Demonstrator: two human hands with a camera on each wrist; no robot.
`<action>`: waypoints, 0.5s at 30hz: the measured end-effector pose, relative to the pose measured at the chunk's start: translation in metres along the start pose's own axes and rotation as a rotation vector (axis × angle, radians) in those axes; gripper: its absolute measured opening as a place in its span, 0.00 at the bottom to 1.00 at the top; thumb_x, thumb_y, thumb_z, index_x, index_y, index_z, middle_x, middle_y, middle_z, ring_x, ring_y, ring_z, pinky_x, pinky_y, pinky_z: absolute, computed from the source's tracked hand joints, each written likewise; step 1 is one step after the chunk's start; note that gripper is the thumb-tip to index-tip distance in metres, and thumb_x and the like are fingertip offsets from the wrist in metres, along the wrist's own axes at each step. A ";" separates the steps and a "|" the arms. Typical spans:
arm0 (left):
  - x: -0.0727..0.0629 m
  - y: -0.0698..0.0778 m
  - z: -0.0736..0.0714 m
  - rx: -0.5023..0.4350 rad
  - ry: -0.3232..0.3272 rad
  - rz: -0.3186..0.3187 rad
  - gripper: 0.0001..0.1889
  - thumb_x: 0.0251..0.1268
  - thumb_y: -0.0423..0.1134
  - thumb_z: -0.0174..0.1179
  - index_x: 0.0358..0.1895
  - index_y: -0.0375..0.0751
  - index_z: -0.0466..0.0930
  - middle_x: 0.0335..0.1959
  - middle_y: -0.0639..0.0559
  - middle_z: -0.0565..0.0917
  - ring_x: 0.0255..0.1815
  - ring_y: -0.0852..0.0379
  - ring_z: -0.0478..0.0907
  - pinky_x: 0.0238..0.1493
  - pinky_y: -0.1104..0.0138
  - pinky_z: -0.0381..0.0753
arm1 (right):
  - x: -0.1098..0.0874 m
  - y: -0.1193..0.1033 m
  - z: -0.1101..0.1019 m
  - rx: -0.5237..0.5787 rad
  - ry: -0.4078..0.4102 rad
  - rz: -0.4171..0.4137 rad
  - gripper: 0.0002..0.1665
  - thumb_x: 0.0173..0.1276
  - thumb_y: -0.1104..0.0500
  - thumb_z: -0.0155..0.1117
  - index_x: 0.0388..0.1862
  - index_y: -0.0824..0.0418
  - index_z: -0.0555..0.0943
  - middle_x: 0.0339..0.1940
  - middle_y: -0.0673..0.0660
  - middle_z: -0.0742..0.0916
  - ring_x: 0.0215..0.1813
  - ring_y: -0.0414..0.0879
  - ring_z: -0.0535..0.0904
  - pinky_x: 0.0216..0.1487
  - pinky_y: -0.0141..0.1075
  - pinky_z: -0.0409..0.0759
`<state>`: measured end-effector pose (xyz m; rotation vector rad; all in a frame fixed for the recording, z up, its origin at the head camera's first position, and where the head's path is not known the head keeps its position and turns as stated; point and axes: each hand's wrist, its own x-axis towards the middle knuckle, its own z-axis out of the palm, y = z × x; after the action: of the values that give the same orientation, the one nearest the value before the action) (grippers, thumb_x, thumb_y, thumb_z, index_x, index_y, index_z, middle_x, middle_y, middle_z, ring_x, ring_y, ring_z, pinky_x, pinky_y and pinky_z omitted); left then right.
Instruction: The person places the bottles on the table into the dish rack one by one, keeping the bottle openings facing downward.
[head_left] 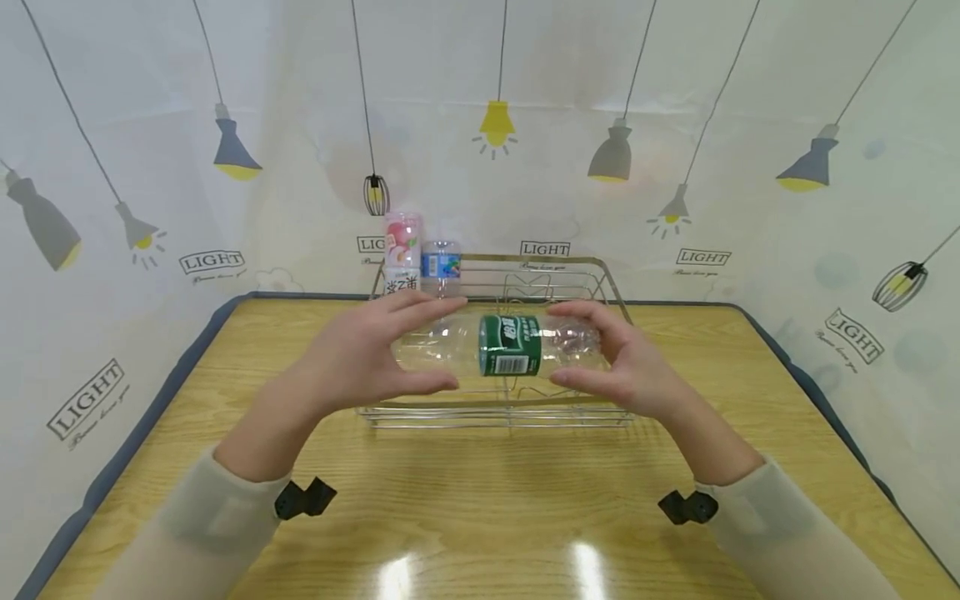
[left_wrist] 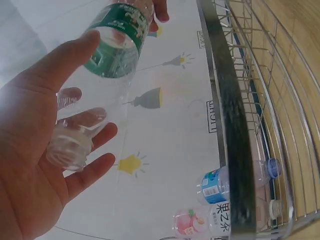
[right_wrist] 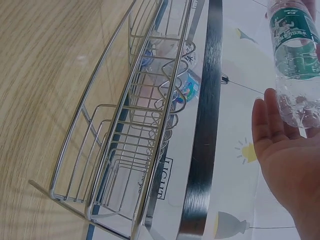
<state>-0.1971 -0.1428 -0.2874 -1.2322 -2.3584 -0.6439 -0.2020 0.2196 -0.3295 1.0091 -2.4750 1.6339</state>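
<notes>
A clear plastic bottle (head_left: 510,346) with a green label lies sideways in the air above the wire rack (head_left: 510,406). My left hand (head_left: 367,354) holds the neck end, thumb on the near side and fingers on the far side. In the left wrist view, the clear neck with no coloured cap points toward that palm. Around the base end, my right hand (head_left: 626,358) grips with thumb below and fingers above. The right wrist view shows the ridged base of the bottle (right_wrist: 297,75) close to those fingers.
At the rack's back left stand a pink-and-white bottle (head_left: 402,242) and a smaller blue-labelled bottle (head_left: 441,265). The left wrist view shows both caps toward the rack floor. Beneath is a wooden table (head_left: 480,492), with a lamp-patterned cloth (head_left: 435,67) behind it.
</notes>
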 end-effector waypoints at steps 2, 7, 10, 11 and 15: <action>0.000 0.000 0.004 0.020 0.006 0.048 0.43 0.55 0.53 0.86 0.76 0.46 0.81 0.61 0.45 0.89 0.51 0.48 0.89 0.48 0.54 0.90 | 0.000 0.000 0.001 0.006 -0.002 -0.009 0.44 0.68 0.70 0.78 0.81 0.63 0.71 0.76 0.63 0.78 0.73 0.46 0.78 0.75 0.28 0.75; -0.002 -0.001 0.012 -0.008 0.034 0.067 0.41 0.55 0.48 0.86 0.73 0.44 0.83 0.58 0.46 0.89 0.52 0.48 0.89 0.50 0.54 0.90 | 0.001 -0.001 0.001 0.029 -0.003 -0.014 0.47 0.68 0.71 0.78 0.82 0.62 0.68 0.74 0.63 0.78 0.67 0.44 0.81 0.69 0.29 0.81; -0.004 -0.001 0.016 -0.044 0.045 0.027 0.40 0.57 0.48 0.85 0.74 0.45 0.82 0.59 0.46 0.89 0.54 0.48 0.89 0.53 0.52 0.90 | 0.002 -0.001 0.000 0.074 0.010 -0.019 0.51 0.68 0.73 0.76 0.85 0.60 0.63 0.72 0.61 0.78 0.64 0.44 0.83 0.63 0.32 0.85; -0.005 -0.001 0.018 -0.060 0.050 0.011 0.40 0.57 0.48 0.85 0.74 0.45 0.82 0.58 0.46 0.89 0.55 0.48 0.89 0.53 0.52 0.90 | 0.003 0.000 0.000 0.091 0.016 -0.019 0.53 0.68 0.74 0.76 0.86 0.58 0.61 0.72 0.60 0.78 0.63 0.44 0.84 0.62 0.32 0.86; -0.006 0.001 0.024 -0.107 0.069 -0.064 0.39 0.61 0.48 0.83 0.75 0.43 0.80 0.57 0.47 0.91 0.55 0.50 0.89 0.52 0.52 0.90 | 0.004 0.000 0.000 0.118 0.047 -0.017 0.55 0.69 0.74 0.74 0.88 0.57 0.58 0.70 0.57 0.78 0.62 0.46 0.84 0.63 0.33 0.85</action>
<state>-0.1963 -0.1329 -0.3104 -1.1630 -2.3409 -0.8299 -0.2057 0.2178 -0.3279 0.9879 -2.3587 1.7948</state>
